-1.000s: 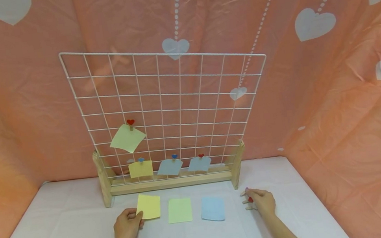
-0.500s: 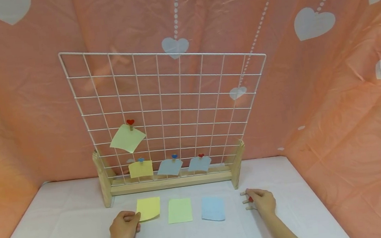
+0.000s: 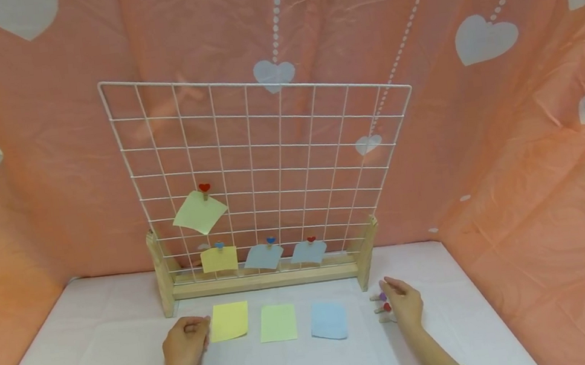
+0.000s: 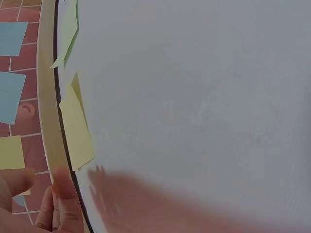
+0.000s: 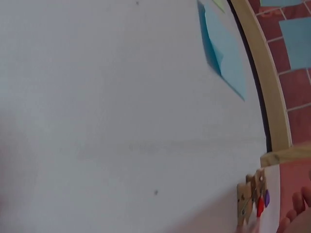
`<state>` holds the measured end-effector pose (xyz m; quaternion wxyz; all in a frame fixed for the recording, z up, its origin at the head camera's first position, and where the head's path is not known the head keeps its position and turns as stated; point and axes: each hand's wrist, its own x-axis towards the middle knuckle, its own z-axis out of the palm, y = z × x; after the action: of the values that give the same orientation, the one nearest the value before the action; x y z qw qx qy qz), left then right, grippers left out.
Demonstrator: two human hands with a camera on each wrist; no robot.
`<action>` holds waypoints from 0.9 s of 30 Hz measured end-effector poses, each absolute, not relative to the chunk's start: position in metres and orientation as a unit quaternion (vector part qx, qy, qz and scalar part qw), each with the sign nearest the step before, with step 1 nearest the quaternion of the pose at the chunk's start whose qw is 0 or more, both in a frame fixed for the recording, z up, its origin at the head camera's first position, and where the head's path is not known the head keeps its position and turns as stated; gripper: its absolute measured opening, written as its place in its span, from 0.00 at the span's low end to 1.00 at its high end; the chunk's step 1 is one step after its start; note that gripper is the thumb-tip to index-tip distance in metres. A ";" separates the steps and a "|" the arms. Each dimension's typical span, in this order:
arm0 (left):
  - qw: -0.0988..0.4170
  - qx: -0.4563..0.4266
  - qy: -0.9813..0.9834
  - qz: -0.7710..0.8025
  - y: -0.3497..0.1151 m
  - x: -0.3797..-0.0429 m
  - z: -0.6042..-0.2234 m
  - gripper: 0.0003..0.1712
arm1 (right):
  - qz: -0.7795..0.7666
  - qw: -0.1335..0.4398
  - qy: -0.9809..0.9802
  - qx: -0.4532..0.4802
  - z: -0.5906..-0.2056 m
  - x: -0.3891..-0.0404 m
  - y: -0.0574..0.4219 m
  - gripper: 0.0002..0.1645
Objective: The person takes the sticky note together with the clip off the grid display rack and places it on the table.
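Observation:
In the head view my left hand hovers just left of a yellow sticky note lying on the table. The left wrist view shows the thumb apart from the fingers, with nothing between them. A green sticky note and a blue sticky note lie to the right in the same row. My right hand is beside several small wooden clothespins with hearts, among them a red-heart clothespin and a purple-heart clothespin. Its fingers are loosely bent and hold nothing.
Behind the notes stands a white wire grid in a wooden base. Clipped on it are a green note, a yellow note and two blue notes. An orange curtain with hearts hangs around the white table.
My left hand has let go of the yellow note, which now lies flat, and has drawn away leftward. The right fingertips have lifted off the clothespins and shifted slightly back.

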<state>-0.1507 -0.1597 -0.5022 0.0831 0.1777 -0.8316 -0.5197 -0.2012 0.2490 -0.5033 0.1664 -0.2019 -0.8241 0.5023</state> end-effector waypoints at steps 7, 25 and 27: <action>0.125 0.180 -0.842 -0.494 -0.161 -0.157 -0.493 0.17 | 0.557 0.157 -0.799 -0.165 -0.494 -0.206 0.231 0.18; 0.158 0.176 -0.825 -0.512 -0.164 -0.163 -0.479 0.14 | 0.587 0.163 -0.785 -0.109 -0.472 -0.219 0.178 0.14; 0.163 0.174 -0.822 -0.517 -0.164 -0.164 -0.476 0.13 | 0.593 0.165 -0.781 -0.105 -0.469 -0.222 0.171 0.14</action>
<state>-0.1642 -0.1644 -0.4755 0.1633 0.1745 -0.8219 -0.5171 -0.2225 0.1707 -0.4688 0.1646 -0.1050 -0.7809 0.5934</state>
